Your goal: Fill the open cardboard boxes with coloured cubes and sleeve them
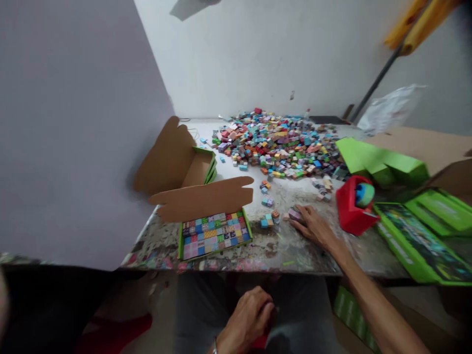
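My right hand [313,226] rests on the worn tabletop, its fingers closed round small patterned blocks [295,215]. Below the table edge, over my lap, my left hand [250,314] is closed; something red [261,340] shows under it, partly hidden by the fingers. An open green-edged box [216,235] at the front of the table holds rows of colourful patterned blocks, its brown cardboard flap [206,196] raised behind. Between box and right hand lie a few loose blocks [268,221]. Farther back spreads a large heap of small coloured blocks [276,142].
A red container [350,209] with a tape roll [365,194] stands right of my right hand. Green boxes [424,241] lie at the far right. Another open cardboard box [169,157] is at the left, beside a large grey panel [73,123].
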Action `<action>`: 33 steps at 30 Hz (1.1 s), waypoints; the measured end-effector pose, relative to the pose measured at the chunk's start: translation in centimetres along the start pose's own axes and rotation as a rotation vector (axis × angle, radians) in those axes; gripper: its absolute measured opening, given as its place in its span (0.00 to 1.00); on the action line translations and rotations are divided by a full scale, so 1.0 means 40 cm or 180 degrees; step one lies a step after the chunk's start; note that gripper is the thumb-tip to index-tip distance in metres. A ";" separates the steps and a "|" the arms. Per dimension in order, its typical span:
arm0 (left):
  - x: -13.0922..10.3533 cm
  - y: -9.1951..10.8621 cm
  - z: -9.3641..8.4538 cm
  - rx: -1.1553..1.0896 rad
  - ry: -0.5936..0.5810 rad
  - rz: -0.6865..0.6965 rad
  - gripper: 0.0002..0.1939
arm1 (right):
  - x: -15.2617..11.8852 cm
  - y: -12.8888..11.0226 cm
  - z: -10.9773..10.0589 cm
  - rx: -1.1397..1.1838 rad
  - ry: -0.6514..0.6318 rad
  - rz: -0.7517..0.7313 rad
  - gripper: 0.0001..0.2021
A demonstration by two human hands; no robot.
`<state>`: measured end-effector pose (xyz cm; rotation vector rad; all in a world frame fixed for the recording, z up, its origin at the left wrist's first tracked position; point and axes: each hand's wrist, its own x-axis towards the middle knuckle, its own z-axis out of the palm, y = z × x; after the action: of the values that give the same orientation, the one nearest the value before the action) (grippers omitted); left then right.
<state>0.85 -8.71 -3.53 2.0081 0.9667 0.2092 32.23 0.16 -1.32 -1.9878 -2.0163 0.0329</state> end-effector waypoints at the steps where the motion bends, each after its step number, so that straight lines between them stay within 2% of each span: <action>1: 0.000 0.010 -0.007 0.0012 -0.0043 -0.0032 0.10 | 0.007 -0.008 0.005 -0.0179 -0.0011 -0.0047 0.25; 4: 0.000 0.028 -0.026 0.0054 -0.0157 -0.0107 0.10 | 0.026 -0.020 0.020 -0.0606 -0.0084 -0.0219 0.22; 8: -0.007 0.018 -0.028 0.0100 -0.0165 -0.0198 0.11 | 0.030 -0.013 0.028 -0.0828 -0.0139 -0.0398 0.18; 14: -0.024 -0.015 -0.011 0.0063 -0.0083 -0.0216 0.12 | -0.046 0.003 0.037 -0.0690 -0.0007 -0.0320 0.15; 18: -0.024 -0.015 -0.016 0.0009 0.0015 -0.0118 0.10 | -0.095 -0.043 0.042 -0.0178 -0.0115 -0.0838 0.14; 22: -0.016 -0.003 -0.020 0.0006 0.0082 0.0047 0.10 | -0.104 -0.106 0.031 0.0124 -0.0232 -0.1127 0.17; 27: -0.019 0.005 -0.028 -0.0119 0.0178 0.0014 0.11 | -0.144 -0.105 0.009 0.0194 -0.0063 -0.0710 0.26; 30: -0.024 0.002 -0.033 -0.0146 0.0156 -0.0059 0.11 | -0.181 -0.100 0.016 0.0235 -0.0023 -0.0431 0.25; 33: -0.022 0.004 -0.038 -0.0088 0.0032 -0.0032 0.11 | -0.197 -0.114 0.036 0.0303 0.0047 -0.0348 0.20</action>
<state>-0.37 -8.40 -2.33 1.9782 0.9749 0.2263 27.37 -7.44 -3.20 -1.8131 -2.0706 0.0881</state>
